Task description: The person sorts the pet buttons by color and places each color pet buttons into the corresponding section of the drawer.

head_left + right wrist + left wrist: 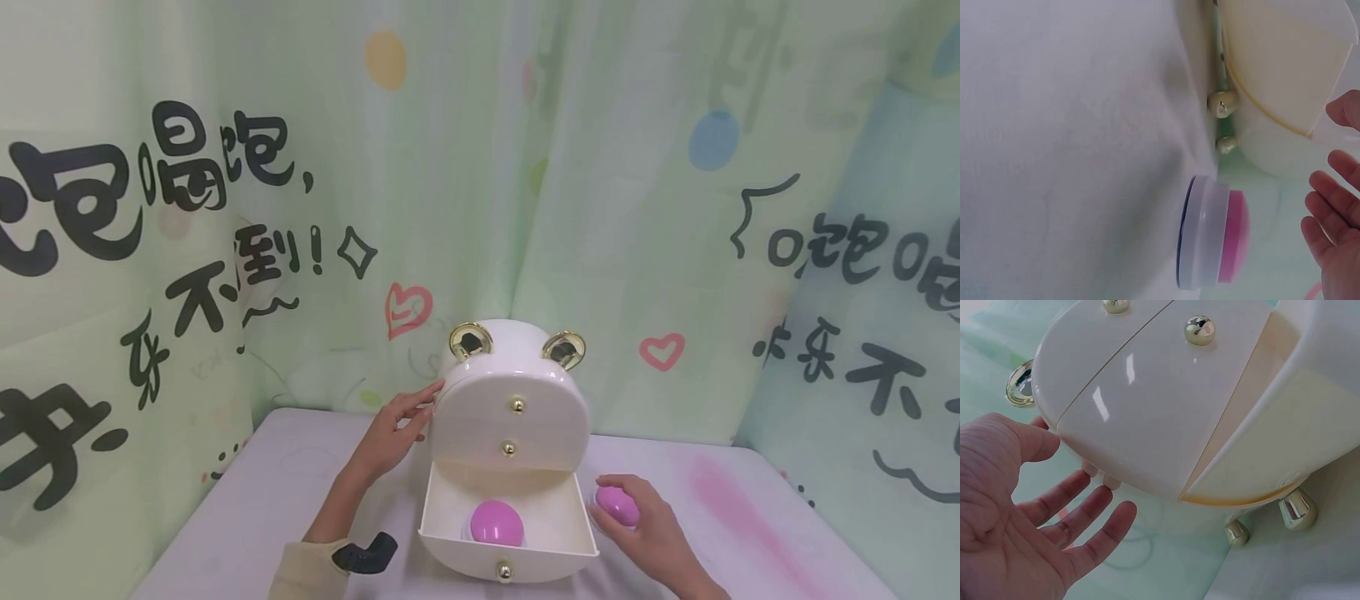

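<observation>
A white storage box [476,417] with gold-rimmed ears and gold knobs stands on the table, its bottom drawer [558,500] pulled out. Inside that drawer lies a round button with a pink domed top [497,523]. My left hand [386,437] is at the box's left side, fingers extended, fingertips at the side wall in the left wrist view. To the right of the drawer, my right hand [648,529] hovers over a second pink-topped button [617,505], thumb and fingers spread. The right wrist view shows this button's white base [1202,234] on the table, apart from the fingers.
Small gold feet [1297,509] hold the box up off the table. The pale tabletop [300,467] bears a pink streak [742,508] at right. Green printed curtains [622,208] close in the back and both sides.
</observation>
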A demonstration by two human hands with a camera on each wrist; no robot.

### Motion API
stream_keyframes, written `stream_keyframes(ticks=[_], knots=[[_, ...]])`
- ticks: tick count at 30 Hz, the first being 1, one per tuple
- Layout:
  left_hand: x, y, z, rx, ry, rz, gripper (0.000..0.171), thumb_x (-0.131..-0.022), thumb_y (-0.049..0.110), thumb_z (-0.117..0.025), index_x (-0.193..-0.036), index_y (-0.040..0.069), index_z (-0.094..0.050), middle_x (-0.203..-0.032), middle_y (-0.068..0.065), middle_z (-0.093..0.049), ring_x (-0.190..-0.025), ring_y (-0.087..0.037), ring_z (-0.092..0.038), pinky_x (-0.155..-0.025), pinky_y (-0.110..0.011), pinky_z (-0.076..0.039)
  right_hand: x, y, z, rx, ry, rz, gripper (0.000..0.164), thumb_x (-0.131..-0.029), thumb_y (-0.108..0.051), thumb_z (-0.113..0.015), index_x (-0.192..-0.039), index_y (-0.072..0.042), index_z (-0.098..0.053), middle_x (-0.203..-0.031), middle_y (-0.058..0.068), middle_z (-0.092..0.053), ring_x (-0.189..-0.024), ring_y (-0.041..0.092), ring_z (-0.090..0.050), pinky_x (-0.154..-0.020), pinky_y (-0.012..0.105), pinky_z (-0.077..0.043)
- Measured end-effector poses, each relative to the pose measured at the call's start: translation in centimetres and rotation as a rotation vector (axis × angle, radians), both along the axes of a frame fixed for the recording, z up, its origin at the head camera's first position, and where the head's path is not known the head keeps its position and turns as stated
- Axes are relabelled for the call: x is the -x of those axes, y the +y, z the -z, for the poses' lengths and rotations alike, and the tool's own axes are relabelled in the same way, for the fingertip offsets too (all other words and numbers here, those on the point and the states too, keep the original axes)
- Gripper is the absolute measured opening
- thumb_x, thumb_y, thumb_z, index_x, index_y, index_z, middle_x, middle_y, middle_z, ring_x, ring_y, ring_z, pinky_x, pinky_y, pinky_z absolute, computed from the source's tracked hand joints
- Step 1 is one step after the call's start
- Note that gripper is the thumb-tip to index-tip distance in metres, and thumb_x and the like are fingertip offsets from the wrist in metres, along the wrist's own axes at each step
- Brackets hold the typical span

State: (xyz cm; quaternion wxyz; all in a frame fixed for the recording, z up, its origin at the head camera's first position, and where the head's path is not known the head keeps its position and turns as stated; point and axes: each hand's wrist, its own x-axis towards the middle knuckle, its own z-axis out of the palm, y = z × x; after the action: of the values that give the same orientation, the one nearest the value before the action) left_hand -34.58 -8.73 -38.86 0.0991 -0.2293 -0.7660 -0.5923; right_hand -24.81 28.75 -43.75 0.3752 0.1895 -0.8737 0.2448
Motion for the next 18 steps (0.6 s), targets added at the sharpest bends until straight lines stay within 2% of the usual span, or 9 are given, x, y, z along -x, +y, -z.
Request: stream_keyframes(ticks=[6, 11, 14, 18], knots=[[0.0, 0.0, 0.0, 0.004, 0.004, -0.001, 0.045, -0.104, 0.013, -0.059, -0.148, 0.024, -0.057, -0.136, -0.012, -0.061, -0.114, -0.031, -0.063, -0.084, -0.045, -0.061, 0.5, 0.7, 0.5, 0.028, -0.079, 0.042, 0.037, -0.075, -0.012, -0.089, -0.108, -0.012, -0.073, -0.106, -0.003, -0.073, -0.096, 0.021, -0.066, -0.079, 0.037, -0.056], [0.0, -0.1, 0.0, -0.003, 0.002, 0.000, 0.045, -0.104, 0.012, -0.059, -0.148, 0.024, -0.058, -0.136, -0.012, -0.060, -0.114, -0.031, -0.063, -0.084, -0.046, -0.061, 0.9, 1.1, 0.6, 0.048, -0.163, 0.060, 0.040, -0.077, -0.018, -0.089, -0.112, -0.010, -0.071, -0.109, 0.000, -0.071, -0.097, 0.025, -0.065, -0.080, 0.041, -0.056], [0.0, -0.1, 0.0, -0.001, 0.003, -0.003, 0.045, -0.104, 0.012, -0.059, -0.148, 0.024, -0.058, -0.136, -0.012, -0.061, -0.113, -0.031, -0.063, -0.084, -0.046, -0.061, 1.2, 1.3, 0.7, 0.053, -0.210, 0.076, 0.046, -0.077, -0.021, -0.090, -0.116, -0.008, -0.069, -0.115, 0.006, -0.070, -0.103, 0.028, -0.064, -0.085, 0.047, -0.056], [-0.1, 0.0, 0.0, 0.001, 0.001, -0.004, 0.045, -0.104, 0.012, -0.059, -0.148, 0.024, -0.058, -0.136, -0.012, -0.061, -0.112, -0.030, -0.063, -0.084, -0.047, -0.061, 1.6, 1.6, 0.9, 0.055, -0.227, 0.077, 0.053, -0.075, -0.023, -0.091, -0.119, -0.006, -0.067, -0.123, 0.014, -0.067, -0.112, 0.034, -0.062, -0.088, 0.053, -0.055]])
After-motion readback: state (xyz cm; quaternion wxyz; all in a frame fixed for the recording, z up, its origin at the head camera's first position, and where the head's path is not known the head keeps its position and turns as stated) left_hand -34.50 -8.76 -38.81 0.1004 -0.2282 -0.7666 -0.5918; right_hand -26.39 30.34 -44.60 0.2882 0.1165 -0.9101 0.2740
